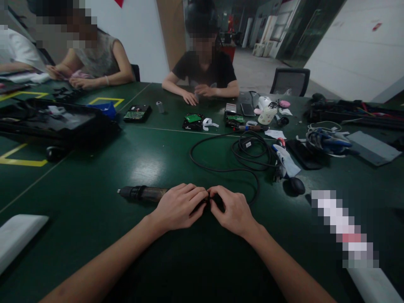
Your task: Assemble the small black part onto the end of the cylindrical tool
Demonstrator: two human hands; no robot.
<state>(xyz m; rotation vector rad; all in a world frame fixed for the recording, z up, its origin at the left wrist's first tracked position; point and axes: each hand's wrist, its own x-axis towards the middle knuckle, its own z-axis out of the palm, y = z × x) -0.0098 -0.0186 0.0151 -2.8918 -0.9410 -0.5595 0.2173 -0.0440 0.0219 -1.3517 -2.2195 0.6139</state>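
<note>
On the green table lies a dark electric screwdriver (148, 193), its metal tip pointing left. My left hand (181, 206) is wrapped over its rear part, which the fingers hide. Close against it, my right hand (232, 208) pinches with thumb and forefinger at the tool's tail end. What sits between those fingertips is small, dark and mostly covered; it may be the end of a cable. A black cable (257, 181) curves from behind my right hand to a loose coil farther back.
Beyond the coil are a computer mouse (296, 185), another screwdriver (249, 128), a cup (267, 112) and green circuit boards (193, 119). A large black casing (53, 122) stands at left. White pieces flank both near sides. Across the table, a person (203, 71) works with both hands; others sit at left.
</note>
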